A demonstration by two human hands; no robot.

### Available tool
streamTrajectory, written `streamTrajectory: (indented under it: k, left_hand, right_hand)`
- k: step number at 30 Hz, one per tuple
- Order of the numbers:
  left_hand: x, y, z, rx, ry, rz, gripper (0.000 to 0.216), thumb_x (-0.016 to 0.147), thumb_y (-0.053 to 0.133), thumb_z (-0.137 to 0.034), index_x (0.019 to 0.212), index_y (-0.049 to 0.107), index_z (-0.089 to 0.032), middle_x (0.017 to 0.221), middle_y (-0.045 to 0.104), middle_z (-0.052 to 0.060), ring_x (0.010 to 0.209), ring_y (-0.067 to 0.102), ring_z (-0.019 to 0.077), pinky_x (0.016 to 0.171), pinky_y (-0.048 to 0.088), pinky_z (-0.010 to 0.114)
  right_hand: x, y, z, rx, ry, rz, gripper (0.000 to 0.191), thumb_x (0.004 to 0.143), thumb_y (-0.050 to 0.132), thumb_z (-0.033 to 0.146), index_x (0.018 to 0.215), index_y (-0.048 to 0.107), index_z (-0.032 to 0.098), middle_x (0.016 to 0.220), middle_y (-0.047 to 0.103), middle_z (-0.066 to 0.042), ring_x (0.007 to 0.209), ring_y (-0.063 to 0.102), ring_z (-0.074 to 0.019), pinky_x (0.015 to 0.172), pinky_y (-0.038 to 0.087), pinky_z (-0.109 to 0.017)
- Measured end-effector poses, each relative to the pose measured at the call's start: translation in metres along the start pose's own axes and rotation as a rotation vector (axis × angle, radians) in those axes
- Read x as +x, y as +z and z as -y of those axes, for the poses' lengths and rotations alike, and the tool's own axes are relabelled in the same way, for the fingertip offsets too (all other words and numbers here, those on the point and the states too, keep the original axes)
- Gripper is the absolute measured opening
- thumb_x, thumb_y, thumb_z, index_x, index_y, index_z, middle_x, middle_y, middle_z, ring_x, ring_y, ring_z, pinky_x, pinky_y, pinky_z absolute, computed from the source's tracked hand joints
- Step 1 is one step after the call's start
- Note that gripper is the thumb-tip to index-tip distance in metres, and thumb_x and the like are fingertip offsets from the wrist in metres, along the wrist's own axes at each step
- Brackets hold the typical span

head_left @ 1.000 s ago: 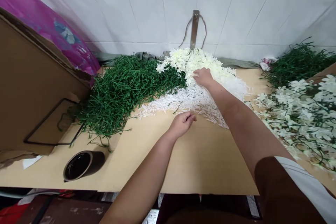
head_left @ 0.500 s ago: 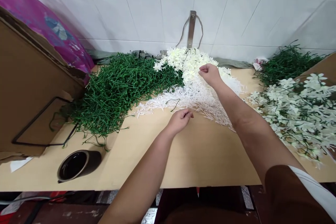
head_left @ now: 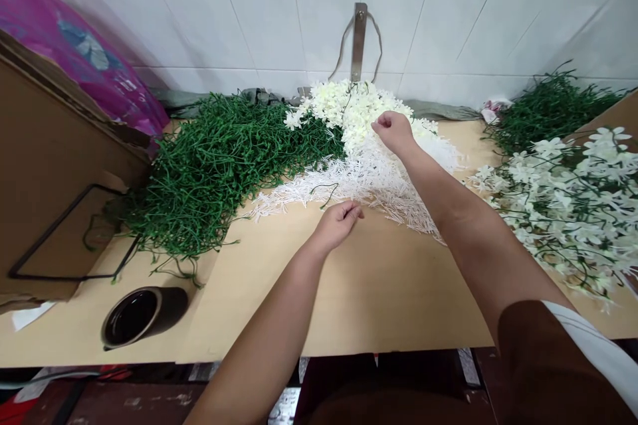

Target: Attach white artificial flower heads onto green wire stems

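Many cream artificial blossoms [head_left: 356,113], right of the green stem pile [head_left: 234,159]: likely light, soft; I'd pinch centres. Right hand [head_left: 397,133] pinched, left hand [head_left: 333,226] curled; contents unclear to me.

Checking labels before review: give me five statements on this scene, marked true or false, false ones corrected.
1. The right hand overlaps the cream flower pile in view. True.
2. The left hand holds the dark cup. False: the cup stands apart from it.
3. The big green stem pile lies between the cardboard box and the flower pile. True.
4. The purple plastic is at the far right. False: far left.
5. The wall is tiled. True.
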State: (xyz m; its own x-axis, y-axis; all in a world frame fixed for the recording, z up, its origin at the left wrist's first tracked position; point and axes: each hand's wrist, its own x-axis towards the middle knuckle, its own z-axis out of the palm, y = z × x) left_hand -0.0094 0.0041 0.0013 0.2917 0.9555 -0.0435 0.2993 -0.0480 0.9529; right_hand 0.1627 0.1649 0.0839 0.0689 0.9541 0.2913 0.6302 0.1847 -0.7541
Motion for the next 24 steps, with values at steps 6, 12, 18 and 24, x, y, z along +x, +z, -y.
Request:
streamTrajectory:
  k: [6,12,18,24]
  left_hand:
    - [0.000,-0.002,-0.001,0.002,-0.003,0.020,0.026,0.087,0.046,-0.039,0.078,0.059,-0.019,0.051,0.037,-0.006,0.051,0.033,0.0108,0.053,0.028,0.024]
    - [0.000,-0.002,0.000,0.007,0.031,0.007,0.027,0.087,0.046,-0.040,0.076,0.059,-0.019,0.052,0.039,-0.005,0.053,0.036,0.0120,0.054,0.029,0.025]
    - [-0.001,-0.003,-0.003,0.038,0.040,0.003,0.025,0.087,0.047,-0.035,0.073,0.061,-0.020,0.053,0.041,-0.004,0.056,0.040,0.0130,0.056,0.033,0.025]
    - [0.001,-0.001,0.000,-0.059,0.064,-0.023,0.021,0.086,0.051,-0.032,0.072,0.060,-0.019,0.054,0.042,-0.005,0.052,0.039,0.0106,0.051,0.031,0.023]
  right_hand:
    - [0.030,0.017,0.005,-0.298,-0.024,0.086,0.030,0.085,0.058,0.008,0.060,0.044,0.019,0.075,0.059,-0.005,0.075,0.056,-0.0171,0.072,0.044,-0.032]
    - [0.044,0.045,0.008,-0.466,-0.009,0.130,0.010,0.081,0.061,0.004,0.082,0.064,0.014,0.090,0.067,-0.012,0.093,0.063,-0.0269,0.083,0.048,-0.038]
    - [0.042,0.052,0.006,-0.535,-0.054,0.128,0.020,0.080,0.056,0.003,0.093,0.069,0.012,0.106,0.070,-0.016,0.103,0.063,-0.0297,0.087,0.048,-0.039]
    - [0.016,0.019,0.015,-0.195,-0.075,0.004,0.010,0.082,0.062,0.011,0.074,0.059,0.017,0.076,0.060,-0.004,0.073,0.055,-0.0169,0.072,0.044,-0.033]
